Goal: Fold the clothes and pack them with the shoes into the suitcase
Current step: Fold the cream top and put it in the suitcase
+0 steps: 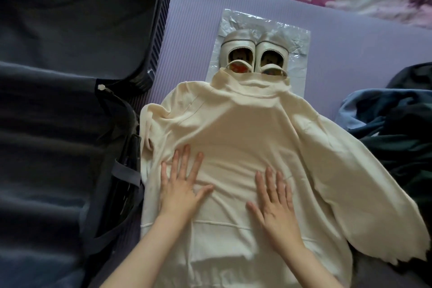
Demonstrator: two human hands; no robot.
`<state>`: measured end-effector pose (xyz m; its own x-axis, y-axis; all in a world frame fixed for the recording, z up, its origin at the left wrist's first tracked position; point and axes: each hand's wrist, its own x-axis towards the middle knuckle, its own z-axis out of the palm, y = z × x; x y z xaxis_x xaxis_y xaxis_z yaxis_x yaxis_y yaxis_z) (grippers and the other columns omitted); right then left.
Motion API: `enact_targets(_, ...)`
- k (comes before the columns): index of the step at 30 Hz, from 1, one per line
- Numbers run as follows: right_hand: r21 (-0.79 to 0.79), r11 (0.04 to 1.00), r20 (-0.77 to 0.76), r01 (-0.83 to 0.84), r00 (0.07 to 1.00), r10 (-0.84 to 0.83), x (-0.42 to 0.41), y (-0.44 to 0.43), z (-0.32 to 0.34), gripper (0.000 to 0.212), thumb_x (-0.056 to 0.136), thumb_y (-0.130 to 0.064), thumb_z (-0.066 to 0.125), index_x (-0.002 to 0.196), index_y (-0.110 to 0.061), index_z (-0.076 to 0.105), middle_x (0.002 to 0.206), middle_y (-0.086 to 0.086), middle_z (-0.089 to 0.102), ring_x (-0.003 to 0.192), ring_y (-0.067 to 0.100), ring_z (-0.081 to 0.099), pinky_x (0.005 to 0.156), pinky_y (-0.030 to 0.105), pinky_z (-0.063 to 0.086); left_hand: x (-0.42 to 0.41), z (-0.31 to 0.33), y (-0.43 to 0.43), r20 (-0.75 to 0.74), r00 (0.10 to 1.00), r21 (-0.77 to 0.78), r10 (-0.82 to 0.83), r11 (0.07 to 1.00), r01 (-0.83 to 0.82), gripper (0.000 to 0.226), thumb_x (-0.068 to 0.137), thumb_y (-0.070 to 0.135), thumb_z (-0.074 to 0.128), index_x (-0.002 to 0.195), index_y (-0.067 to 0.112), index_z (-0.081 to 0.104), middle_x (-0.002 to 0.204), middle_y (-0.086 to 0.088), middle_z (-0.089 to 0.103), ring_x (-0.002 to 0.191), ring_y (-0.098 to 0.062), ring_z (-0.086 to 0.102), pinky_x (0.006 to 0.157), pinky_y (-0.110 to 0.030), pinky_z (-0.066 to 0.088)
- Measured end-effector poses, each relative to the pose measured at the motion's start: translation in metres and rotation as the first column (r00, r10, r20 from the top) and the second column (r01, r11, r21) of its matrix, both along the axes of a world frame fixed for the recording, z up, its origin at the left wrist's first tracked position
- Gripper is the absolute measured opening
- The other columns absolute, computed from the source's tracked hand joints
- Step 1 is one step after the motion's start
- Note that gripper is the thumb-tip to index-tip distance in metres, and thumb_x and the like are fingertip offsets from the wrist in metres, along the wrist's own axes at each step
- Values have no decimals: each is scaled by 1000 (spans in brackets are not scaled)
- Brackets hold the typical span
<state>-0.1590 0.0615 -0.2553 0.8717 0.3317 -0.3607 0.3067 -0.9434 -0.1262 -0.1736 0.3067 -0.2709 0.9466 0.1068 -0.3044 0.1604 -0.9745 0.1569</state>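
readable text: none | shoes: picture prints on insoles, too blurred to show letters | labels, brands, numbers: none legible

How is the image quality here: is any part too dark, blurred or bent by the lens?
Head view: the suitcase is dark, detail lost inside; the cream sweatshirt, left hand and right hand are softly lit and sharp; the wide lens curves the frame's edges.
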Motion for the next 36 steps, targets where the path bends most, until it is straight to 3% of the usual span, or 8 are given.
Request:
enact_targets(5, 242, 967, 203, 76, 971, -127, 47, 7, 34, 56, 96, -44, 33, 142, -13, 41, 150, 8, 35, 137, 25, 30, 112, 36, 17, 37, 46, -15, 257, 952, -253, 168, 962, -102, 47, 94, 36, 34, 132, 12, 47, 139, -10, 46, 130, -26, 41, 107, -42, 31)
enact_targets(9, 285, 906, 258, 313, 885, -387, 137, -13, 66, 51, 94, -32, 46, 139, -10, 43, 147, 14, 36, 133, 31, 29, 110, 38, 15, 116, 62, 12, 308, 874, -389, 377, 888, -246, 36, 95, 16, 45, 131, 9, 48, 136, -13, 45, 126, -27, 40, 106, -39, 31)
enact_targets(14, -5, 924, 167, 382, 911, -376, 215, -34, 69, 48, 95, -37, 50, 133, -7, 48, 125, 19, 57, 124, 35, 33, 105, 42, 21, 187, 52, 46, 93, 916, -303, 389, 888, -347, 51, 97, 20, 46, 143, 7, 29, 144, -14, 37, 134, -31, 32, 114, -43, 18)
enact_targets(18, -116, 908, 48, 403, 915, -400, 229, -31, 62, 38, 93, -45, 51, 111, -15, 65, 113, 15, 64, 119, 32, 37, 98, 37, 20, 205, 47, 54, 21, 928, -266, 372, 897, -354, 49, 96, 24, 51, 140, 8, 35, 138, -16, 42, 129, -33, 36, 112, -43, 21)
enact_targets(23, 44, 891, 341, 452, 831, -439, 234, -32, 67, 21, 90, -24, 54, 101, -10, 64, 107, 19, 64, 110, 34, 45, 95, 38, 21, 210, 48, 57, 105, 867, -381, 487, 825, -417, 22, 93, 23, 52, 107, 9, 62, 119, -15, 53, 109, -32, 52, 97, -39, 41)
enact_targets(27, 192, 854, 448, 483, 732, -514, 240, -44, 75, 14, 85, -12, 53, 97, -9, 60, 107, 15, 61, 106, 34, 46, 94, 38, 25, 224, 69, 53, 282, 703, -515, 653, 721, -464, 21, 96, 21, 48, 105, 5, 60, 122, -14, 46, 102, -24, 54, 83, -21, 35)
enact_targets(30, 253, 840, 479, 480, 692, -540, 239, -47, 74, 15, 83, -7, 50, 96, -10, 58, 107, 12, 61, 104, 33, 45, 92, 36, 25, 231, 78, 51, 346, 662, -521, 665, 723, -454, 19, 96, 23, 49, 104, 9, 60, 122, -10, 47, 97, -17, 56, 77, -19, 34)
enact_targets(36, 197, 848, 366, 492, 765, -530, 225, -35, 61, 39, 85, -16, 58, 123, -12, 51, 124, 15, 50, 118, 35, 40, 103, 39, 26, 222, 59, 43, 200, 825, -406, 529, 811, -422, 32, 93, 30, 54, 120, 13, 56, 124, -10, 52, 117, -27, 47, 100, -36, 34)
